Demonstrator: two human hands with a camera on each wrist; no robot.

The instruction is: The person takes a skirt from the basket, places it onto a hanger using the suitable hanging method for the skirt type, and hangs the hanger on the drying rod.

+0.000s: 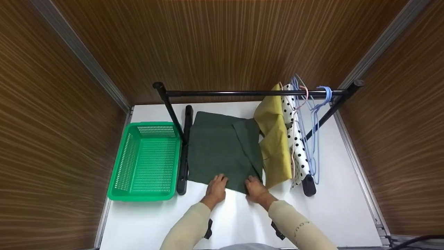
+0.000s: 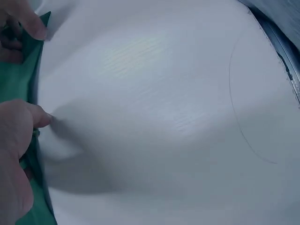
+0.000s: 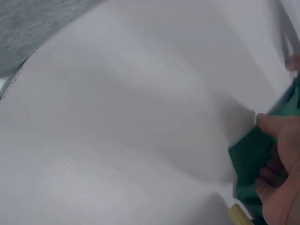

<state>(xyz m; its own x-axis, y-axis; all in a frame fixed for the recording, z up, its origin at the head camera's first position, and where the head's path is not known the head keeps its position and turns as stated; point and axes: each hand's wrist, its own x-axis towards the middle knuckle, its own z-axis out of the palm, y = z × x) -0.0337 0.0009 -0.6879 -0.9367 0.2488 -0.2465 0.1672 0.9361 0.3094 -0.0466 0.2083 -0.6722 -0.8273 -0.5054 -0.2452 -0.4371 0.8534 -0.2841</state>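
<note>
A dark green cloth (image 1: 218,149) lies spread on the white table, with a folded flap along its right side. At its near edge, my left hand (image 1: 217,188) grips the hem, thumb along the edge in the left wrist view. My right hand (image 1: 256,189) holds the near right corner of the cloth. In the right wrist view, the fingers of the right hand (image 3: 283,161) curl against the green fabric (image 3: 251,157), whose corner sticks out past them.
A green plastic basket (image 1: 152,196) stands at the left. A black rack (image 1: 222,93) spans the back. On its right part hang a mustard yellow cloth (image 1: 276,149), a white polka-dot cloth (image 1: 298,149) and several blue hangers (image 1: 315,139). The yellow cloth hangs close beside the green one.
</note>
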